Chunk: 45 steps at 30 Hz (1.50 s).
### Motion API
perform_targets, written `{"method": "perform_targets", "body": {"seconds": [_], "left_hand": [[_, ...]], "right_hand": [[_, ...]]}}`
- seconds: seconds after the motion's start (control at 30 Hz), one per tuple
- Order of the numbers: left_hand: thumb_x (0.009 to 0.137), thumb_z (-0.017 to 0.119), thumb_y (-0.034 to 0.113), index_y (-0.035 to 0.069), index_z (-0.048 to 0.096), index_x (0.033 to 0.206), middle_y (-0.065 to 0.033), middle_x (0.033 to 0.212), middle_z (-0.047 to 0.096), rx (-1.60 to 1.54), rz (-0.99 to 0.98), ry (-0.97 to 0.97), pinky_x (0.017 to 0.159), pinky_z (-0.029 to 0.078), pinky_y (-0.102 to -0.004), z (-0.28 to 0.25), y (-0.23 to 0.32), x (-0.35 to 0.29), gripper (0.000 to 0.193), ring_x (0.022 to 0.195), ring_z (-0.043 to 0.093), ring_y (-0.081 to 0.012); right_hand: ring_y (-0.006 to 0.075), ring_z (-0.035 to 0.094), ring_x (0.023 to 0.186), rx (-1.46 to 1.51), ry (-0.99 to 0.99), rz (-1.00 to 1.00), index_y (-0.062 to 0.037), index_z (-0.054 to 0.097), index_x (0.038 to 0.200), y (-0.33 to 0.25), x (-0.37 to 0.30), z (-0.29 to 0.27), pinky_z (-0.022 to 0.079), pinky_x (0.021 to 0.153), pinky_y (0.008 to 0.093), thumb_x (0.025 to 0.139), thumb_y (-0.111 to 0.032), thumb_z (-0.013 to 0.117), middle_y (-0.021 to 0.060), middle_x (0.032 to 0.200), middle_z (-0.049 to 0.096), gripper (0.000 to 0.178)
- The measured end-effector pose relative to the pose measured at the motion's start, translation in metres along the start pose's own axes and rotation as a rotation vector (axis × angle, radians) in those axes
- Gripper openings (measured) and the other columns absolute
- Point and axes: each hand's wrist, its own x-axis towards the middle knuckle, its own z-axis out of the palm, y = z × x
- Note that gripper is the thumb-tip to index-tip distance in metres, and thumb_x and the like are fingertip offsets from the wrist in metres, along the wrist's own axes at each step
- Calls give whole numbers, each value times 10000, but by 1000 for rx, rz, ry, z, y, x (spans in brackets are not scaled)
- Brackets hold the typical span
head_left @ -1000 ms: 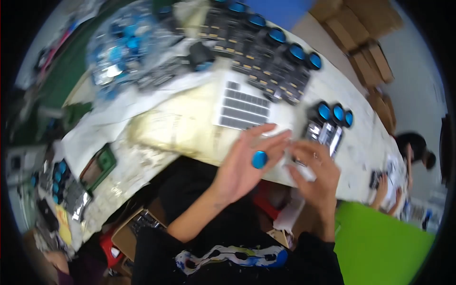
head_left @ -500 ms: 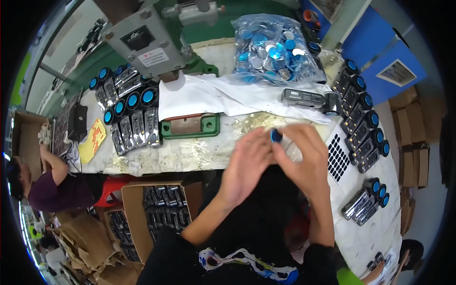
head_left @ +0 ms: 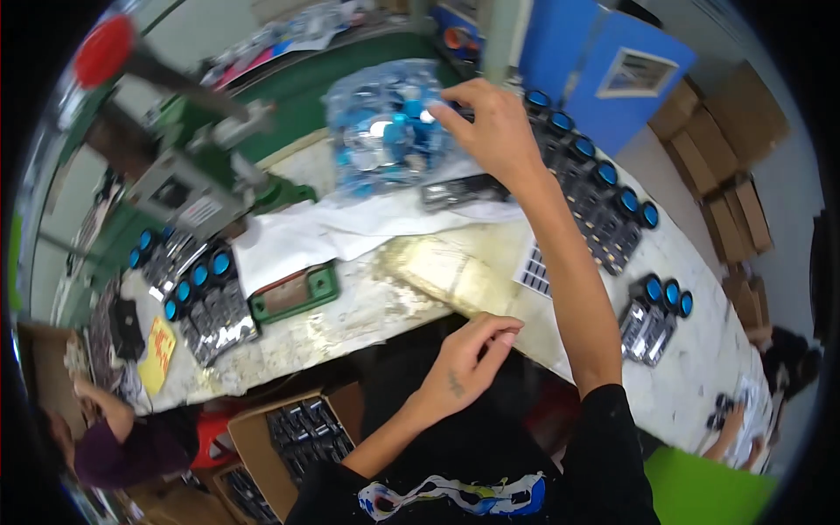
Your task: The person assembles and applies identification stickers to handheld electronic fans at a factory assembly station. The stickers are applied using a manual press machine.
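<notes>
- Discs [head_left: 395, 133], blue and silver, fill the clear plastic bag [head_left: 372, 181] at upper centre, and we've got our right hand [head_left: 492, 131] right at its edge! Thumb and fingertips sit near each other; whether a disc is pinched, we can't tell.
- Lower centre, our left hand [head_left: 464, 367] hovers by the worktable [head_left: 360, 322], fingers curled, thumb close against them; anything tucked inside, we can't tell. Probably it's kept low to give the reaching arm room.
- Upper right, blue-ended black handheld devices [head_left: 599, 229] lie in a neat slanting row, likely so we can grab each easily.
- Centre left, white cloth [head_left: 350, 229] spreads out, perhaps guarding finishes against scratches.
</notes>
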Motion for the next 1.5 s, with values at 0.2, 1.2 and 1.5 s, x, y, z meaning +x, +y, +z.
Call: {"method": "perform_targets", "body": {"seconds": [0.2, 1.2, 1.5], "left_hand": [[860, 662, 150, 8, 528, 1270, -240, 1066, 551, 400, 295, -82, 871, 442, -433, 80, 2, 37, 454, 1007, 534, -375], [800, 603, 45, 121, 392, 1469, -259, 1207, 461, 520, -118, 554, 855, 473, -393, -120, 40, -139, 705, 952, 555, -390], [811, 601, 99, 100, 400, 1455, -280, 1215, 446, 522, -10, 754, 801, 488, -410, -165, -7, -117, 676, 851, 570, -389]], "right_hand": [[217, 657, 790, -49, 280, 178, -30, 715, 964, -16, -86, -151, 507, 717, 296, 847, -150, 696, 95, 893, 688, 169], [165, 603, 937, 105, 68, 258, 83, 647, 1003, -83, -121, -142, 495, 841, 283, 967, -15, 520, 122, 1034, 647, 165], [161, 640, 994, 84, 84, 76, 47, 651, 1137, -139, -55, -87, 482, 878, 262, 993, -141, 524, 116, 1087, 683, 268]]}}
